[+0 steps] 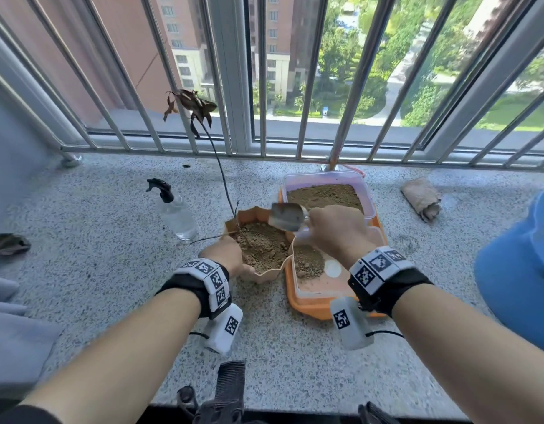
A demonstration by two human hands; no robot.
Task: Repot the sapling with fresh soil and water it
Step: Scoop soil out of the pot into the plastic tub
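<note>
- On the stone ledge, the spray bottle (176, 213) waits, left of the pot.
- Left hand (226, 253) grips the pot (266, 275), steadying the leaning sapling (219, 166).
- Right hand (336, 229) clasps the trowel (286, 216); it should tip soil gently around the stem.

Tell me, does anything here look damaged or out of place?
Yes. The thin sapling in the scalloped tan plastic pot leans left, its leaves brown and curled. A dry brown leaf lies on the speckled stone ledge.
</note>
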